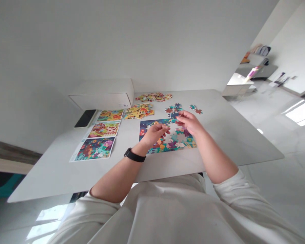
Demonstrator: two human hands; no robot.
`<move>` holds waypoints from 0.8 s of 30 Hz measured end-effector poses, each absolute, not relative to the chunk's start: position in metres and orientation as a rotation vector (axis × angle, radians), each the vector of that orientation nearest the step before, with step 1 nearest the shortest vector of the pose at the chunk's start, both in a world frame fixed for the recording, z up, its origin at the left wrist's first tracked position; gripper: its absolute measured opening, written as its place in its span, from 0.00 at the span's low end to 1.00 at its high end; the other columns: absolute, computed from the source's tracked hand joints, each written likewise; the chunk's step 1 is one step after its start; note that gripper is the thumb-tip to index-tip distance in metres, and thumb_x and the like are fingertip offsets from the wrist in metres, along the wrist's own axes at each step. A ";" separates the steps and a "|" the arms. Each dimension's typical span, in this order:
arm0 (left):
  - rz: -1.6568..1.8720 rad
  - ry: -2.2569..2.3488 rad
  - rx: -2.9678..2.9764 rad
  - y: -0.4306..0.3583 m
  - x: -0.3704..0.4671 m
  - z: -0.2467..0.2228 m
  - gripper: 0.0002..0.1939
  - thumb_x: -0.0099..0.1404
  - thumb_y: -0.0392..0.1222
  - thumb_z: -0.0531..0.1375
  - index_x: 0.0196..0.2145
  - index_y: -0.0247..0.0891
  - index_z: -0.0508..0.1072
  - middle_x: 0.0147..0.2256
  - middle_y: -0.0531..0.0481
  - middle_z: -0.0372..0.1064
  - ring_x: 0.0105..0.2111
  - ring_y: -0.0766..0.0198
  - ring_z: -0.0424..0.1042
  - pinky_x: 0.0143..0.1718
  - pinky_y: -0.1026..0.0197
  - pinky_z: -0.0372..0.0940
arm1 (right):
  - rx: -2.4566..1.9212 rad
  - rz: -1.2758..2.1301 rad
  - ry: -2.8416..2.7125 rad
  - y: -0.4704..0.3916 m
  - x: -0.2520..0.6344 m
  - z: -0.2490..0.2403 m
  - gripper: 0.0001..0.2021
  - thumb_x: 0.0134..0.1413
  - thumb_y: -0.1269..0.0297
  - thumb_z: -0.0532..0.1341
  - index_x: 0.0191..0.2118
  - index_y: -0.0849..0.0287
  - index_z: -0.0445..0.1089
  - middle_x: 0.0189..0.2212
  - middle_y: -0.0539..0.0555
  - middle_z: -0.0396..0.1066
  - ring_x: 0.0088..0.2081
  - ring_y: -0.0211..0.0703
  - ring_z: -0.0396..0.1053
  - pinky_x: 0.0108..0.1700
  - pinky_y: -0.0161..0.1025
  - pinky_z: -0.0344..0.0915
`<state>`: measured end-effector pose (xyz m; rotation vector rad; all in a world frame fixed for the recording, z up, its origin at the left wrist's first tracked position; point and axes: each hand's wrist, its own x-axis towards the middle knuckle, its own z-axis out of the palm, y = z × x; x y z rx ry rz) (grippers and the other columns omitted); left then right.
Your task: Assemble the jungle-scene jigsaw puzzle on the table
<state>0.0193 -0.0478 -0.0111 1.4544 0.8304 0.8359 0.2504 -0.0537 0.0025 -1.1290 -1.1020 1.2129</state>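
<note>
A partly assembled puzzle [162, 148] lies on the white table, with dark blue edges and a gap in its middle. My left hand [157, 134] is over its left part, fingers curled together; what they hold, if anything, is too small to tell. Above its upper right part, my right hand [189, 122] pinches a dark blue puzzle piece [174, 115] between thumb and fingers. Loose dark pieces [177, 107] lie just behind the puzzle, and a few more pieces [198, 111] sit to the right. A black band is on my left wrist.
On the table [234, 135], a printed picture sheet [96, 147] lies left, beside a phone [85, 118]. A white box [101, 95] stands at the back left. Yellow pieces [138, 111] and a red-green pile [154, 97] lie behind the puzzle, near the wall.
</note>
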 end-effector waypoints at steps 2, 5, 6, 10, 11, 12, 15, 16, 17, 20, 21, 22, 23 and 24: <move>0.850 0.814 1.461 -0.049 0.020 -0.011 0.24 0.61 0.64 0.70 0.32 0.38 0.79 0.34 0.45 0.80 0.27 0.66 0.70 0.30 0.62 0.66 | -1.140 1.119 -1.055 -0.050 0.263 0.004 0.21 0.42 0.50 0.76 0.38 0.51 0.72 0.33 0.46 0.72 0.34 0.41 0.73 0.38 0.39 0.73; 0.882 0.823 1.431 -0.049 0.019 -0.010 0.23 0.61 0.63 0.70 0.32 0.38 0.77 0.32 0.47 0.78 0.26 0.67 0.69 0.28 0.63 0.65 | -1.207 1.035 -1.034 -0.046 0.278 0.004 0.20 0.45 0.48 0.73 0.41 0.51 0.71 0.34 0.47 0.72 0.36 0.42 0.72 0.38 0.40 0.73; 0.900 0.832 1.415 -0.047 0.018 -0.009 0.23 0.62 0.63 0.70 0.33 0.38 0.77 0.32 0.48 0.78 0.26 0.68 0.69 0.28 0.64 0.65 | -1.220 1.022 -1.027 -0.044 0.282 0.003 0.20 0.46 0.48 0.73 0.41 0.50 0.71 0.35 0.47 0.72 0.36 0.42 0.72 0.38 0.40 0.73; 1.070 0.879 1.325 -0.037 0.010 -0.004 0.20 0.63 0.58 0.69 0.41 0.39 0.76 0.33 0.50 0.76 0.25 0.69 0.69 0.28 0.65 0.66 | -1.208 0.998 -1.035 -0.042 0.287 -0.002 0.24 0.45 0.46 0.75 0.45 0.49 0.72 0.35 0.47 0.71 0.36 0.41 0.71 0.36 0.38 0.70; 1.125 0.896 1.296 -0.034 0.007 -0.004 0.19 0.64 0.57 0.69 0.42 0.40 0.75 0.33 0.51 0.76 0.25 0.69 0.69 0.28 0.65 0.66 | -1.203 0.999 -1.047 -0.042 0.287 -0.003 0.25 0.44 0.46 0.75 0.45 0.49 0.72 0.35 0.47 0.71 0.36 0.41 0.70 0.36 0.37 0.70; 1.171 0.913 1.270 -0.031 0.004 -0.003 0.18 0.65 0.56 0.68 0.42 0.40 0.75 0.33 0.52 0.75 0.25 0.69 0.69 0.27 0.66 0.66 | -1.199 0.999 -1.058 -0.041 0.287 -0.003 0.26 0.43 0.46 0.76 0.46 0.49 0.72 0.34 0.47 0.71 0.36 0.40 0.70 0.36 0.37 0.70; 1.233 0.948 1.220 -0.026 -0.001 -0.003 0.16 0.66 0.54 0.67 0.43 0.41 0.73 0.32 0.53 0.74 0.24 0.70 0.68 0.26 0.67 0.64 | -1.190 0.991 -1.065 -0.041 0.287 -0.004 0.27 0.41 0.46 0.77 0.46 0.50 0.72 0.33 0.46 0.70 0.36 0.40 0.70 0.36 0.36 0.70; 1.229 0.949 1.215 -0.026 -0.001 -0.003 0.16 0.65 0.54 0.67 0.43 0.41 0.73 0.32 0.53 0.74 0.24 0.70 0.68 0.26 0.67 0.64 | -1.188 0.989 -1.062 -0.041 0.287 -0.004 0.27 0.41 0.47 0.78 0.45 0.50 0.72 0.33 0.46 0.70 0.35 0.40 0.70 0.36 0.37 0.70; 1.216 0.944 1.217 -0.026 0.000 -0.003 0.16 0.65 0.53 0.67 0.43 0.41 0.73 0.32 0.53 0.74 0.25 0.70 0.68 0.26 0.67 0.64 | -1.190 0.989 -1.057 -0.041 0.288 -0.004 0.26 0.40 0.47 0.78 0.43 0.51 0.72 0.33 0.46 0.70 0.35 0.40 0.70 0.36 0.37 0.71; 1.160 0.905 1.258 -0.032 0.004 -0.001 0.16 0.64 0.51 0.68 0.43 0.40 0.73 0.32 0.53 0.73 0.26 0.70 0.68 0.27 0.66 0.65 | -1.243 1.005 -1.045 -0.039 0.289 -0.006 0.24 0.40 0.50 0.78 0.37 0.52 0.68 0.31 0.46 0.72 0.33 0.40 0.72 0.36 0.38 0.73; 1.141 0.894 1.283 -0.033 0.006 -0.001 0.16 0.64 0.50 0.68 0.44 0.40 0.73 0.32 0.53 0.73 0.26 0.69 0.68 0.28 0.66 0.65 | -1.276 1.010 -1.045 -0.039 0.289 -0.007 0.23 0.41 0.51 0.78 0.36 0.53 0.68 0.31 0.47 0.72 0.33 0.40 0.72 0.35 0.38 0.73; 1.124 0.887 1.313 -0.035 0.007 -0.002 0.16 0.64 0.50 0.68 0.44 0.40 0.73 0.32 0.53 0.73 0.26 0.69 0.69 0.29 0.66 0.66 | -1.314 1.013 -1.049 -0.038 0.289 -0.008 0.22 0.41 0.52 0.78 0.34 0.53 0.67 0.30 0.47 0.73 0.32 0.40 0.73 0.34 0.38 0.72; 1.109 0.884 1.350 -0.036 0.008 -0.002 0.16 0.64 0.50 0.68 0.43 0.39 0.74 0.33 0.53 0.73 0.26 0.69 0.69 0.29 0.66 0.66 | -1.354 1.014 -1.054 -0.037 0.289 -0.009 0.22 0.41 0.53 0.79 0.33 0.54 0.67 0.30 0.47 0.73 0.31 0.40 0.73 0.33 0.37 0.72; 1.094 0.885 1.393 -0.037 0.009 -0.004 0.15 0.64 0.50 0.68 0.43 0.39 0.74 0.33 0.52 0.74 0.26 0.69 0.69 0.29 0.65 0.66 | -1.395 1.014 -1.059 -0.037 0.289 -0.010 0.20 0.42 0.54 0.79 0.32 0.54 0.68 0.29 0.48 0.74 0.31 0.40 0.72 0.32 0.36 0.71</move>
